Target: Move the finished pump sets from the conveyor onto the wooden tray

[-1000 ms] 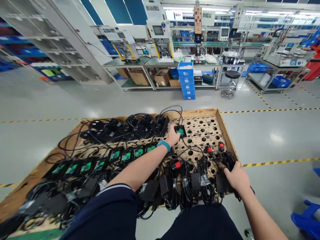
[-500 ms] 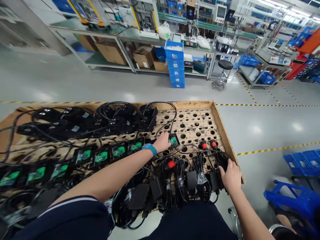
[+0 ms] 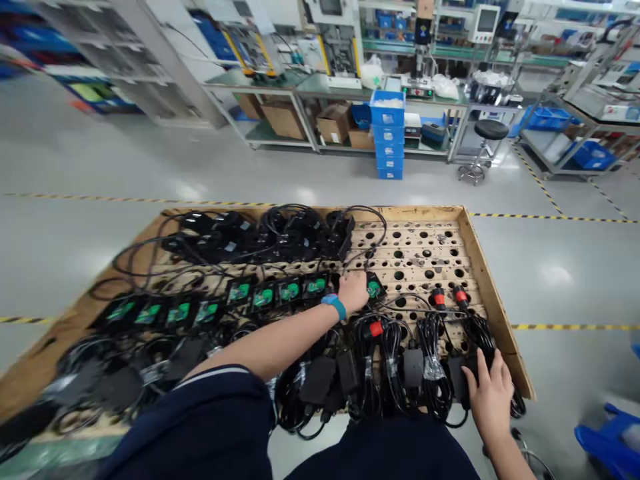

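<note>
My left hand (image 3: 353, 291), with a blue band at the wrist, reaches over the middle of the wooden tray (image 3: 467, 253). Its fingers are curled at the left edge of a black housing with a green circuit board (image 3: 374, 287); the fingertips are hidden. A row of similar green boards (image 3: 289, 289) lies to its left. My right hand (image 3: 490, 388) rests with fingers spread on black parts and a coiled black cable (image 3: 479, 331) at the tray's right front. Cable bundles (image 3: 433, 367) and two red-and-black connectors (image 3: 439, 299) lie between the hands.
Black round-ended units (image 3: 295, 233) with looping cables fill the tray's back left. Beyond the tray stand stacked blue bins (image 3: 388, 137), a black stool (image 3: 491, 130) and workbenches with machines. A blue frame (image 3: 607, 433) is at the lower right.
The view has swung left, so the tray shows more of its left side. My right hand's fingers are more spread, a little nearer the front. My left hand stays beside the same board.
</note>
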A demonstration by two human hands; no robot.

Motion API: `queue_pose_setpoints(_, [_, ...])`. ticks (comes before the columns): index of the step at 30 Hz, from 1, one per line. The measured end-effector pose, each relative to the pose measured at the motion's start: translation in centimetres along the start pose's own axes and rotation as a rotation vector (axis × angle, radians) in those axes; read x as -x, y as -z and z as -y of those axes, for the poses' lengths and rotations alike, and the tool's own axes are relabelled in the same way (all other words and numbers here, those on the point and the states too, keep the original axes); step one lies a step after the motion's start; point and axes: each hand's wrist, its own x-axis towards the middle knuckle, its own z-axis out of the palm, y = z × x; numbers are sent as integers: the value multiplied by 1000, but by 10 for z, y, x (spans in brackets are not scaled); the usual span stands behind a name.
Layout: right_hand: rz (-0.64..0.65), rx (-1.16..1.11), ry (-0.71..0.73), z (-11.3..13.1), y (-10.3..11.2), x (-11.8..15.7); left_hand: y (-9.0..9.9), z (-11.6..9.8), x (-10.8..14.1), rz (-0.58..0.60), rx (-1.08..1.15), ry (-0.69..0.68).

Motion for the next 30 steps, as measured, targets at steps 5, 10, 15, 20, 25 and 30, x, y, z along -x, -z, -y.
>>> queue_pose_setpoints(5, [-17,-135,-77,0,9,-30,-2,10,7,-9,35,-44])
queue_pose_setpoints(10, [240,-860,-154,77,5,-162,3,20,2,-40,97,-54])
queue_pose_setpoints(15, [537,-1266,-300,221,-51,-296,4,30,-1,-52,215,5])
queue_pose_setpoints(20, [486,-1301,-297,301,-101,-354,-7,48,5,35,307,14])
queue_pose_setpoints(25, [385,-1305,-176,316,-86,-362,4,76,7,-162,660,-132])
queue_pose_setpoints(30, [74,-1064,313,359,-29,-324,43,124,-3,-591,1014,154])
